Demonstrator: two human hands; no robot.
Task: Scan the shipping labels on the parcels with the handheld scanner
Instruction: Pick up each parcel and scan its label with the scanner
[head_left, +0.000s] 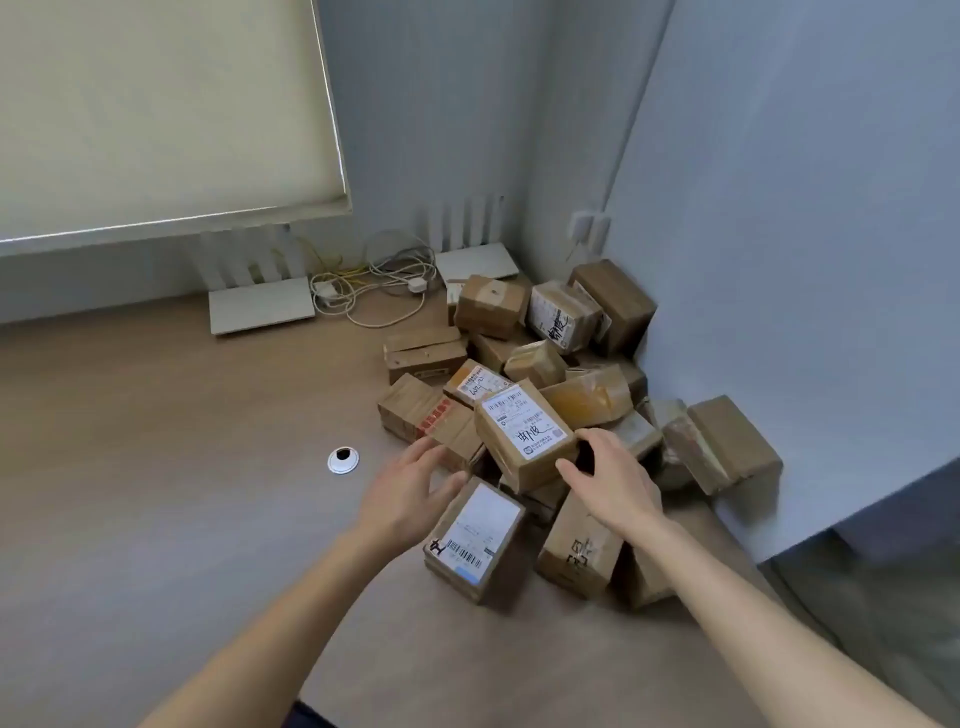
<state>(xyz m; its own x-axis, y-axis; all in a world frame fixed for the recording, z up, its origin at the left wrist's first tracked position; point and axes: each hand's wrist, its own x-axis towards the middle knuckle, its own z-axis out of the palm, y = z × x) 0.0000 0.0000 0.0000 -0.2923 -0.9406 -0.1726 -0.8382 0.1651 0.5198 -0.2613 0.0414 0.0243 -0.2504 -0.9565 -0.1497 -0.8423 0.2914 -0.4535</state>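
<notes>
A heap of brown cardboard parcels (613, 304) lies on the desk's far right corner. On top, a parcel with a white shipping label (519, 428) faces up. My right hand (615, 480) grips its right end, thumb on the near face and fingers over the top. A dark shape shows between thumb and fingers; I cannot tell what it is. My left hand (408, 491) hovers with spread fingers at the parcel's left side, above a parcel with red markings (434, 415). A barcode-labelled parcel (475, 538) lies in front. No scanner is plainly visible.
The wooden desk (182, 493) has a round cable grommet (343, 460) left of my hands. Two white routers (262, 310) (475, 265) and tangled cables (384, 283) sit at the back. A grey partition wall (779, 260) borders the heap on the right.
</notes>
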